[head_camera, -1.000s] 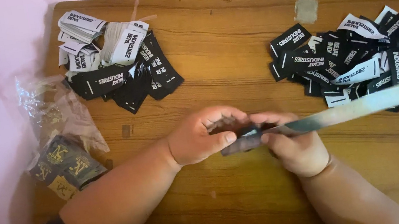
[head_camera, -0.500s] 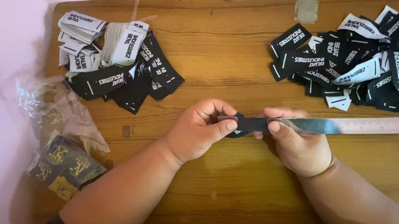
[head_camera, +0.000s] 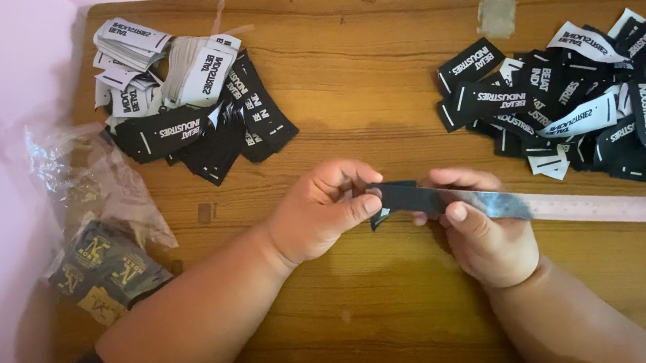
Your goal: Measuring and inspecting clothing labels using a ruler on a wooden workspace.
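My left hand point(head_camera: 323, 211) pinches the left end of a small black fabric label point(head_camera: 402, 197) at the middle of the wooden table point(head_camera: 361, 90). My right hand point(head_camera: 480, 230) presses the near end of a long steel ruler point(head_camera: 591, 205) against that label; the label folds around the ruler's tip. The ruler lies flat and runs off to the right. Both hands touch the label, thumbs on top.
A loose heap of black and white labels point(head_camera: 593, 103) lies at the right. Stacked and fanned labels point(head_camera: 183, 104) sit at the upper left. A clear plastic bag with dark labels point(head_camera: 100, 257) hangs over the table's left edge. A tape patch point(head_camera: 496, 16) sticks near the far edge.
The ruler's far end has dropped from raised and blurred to flat on the table. My hands stay at the centre, the label now wrapped over the ruler's end.
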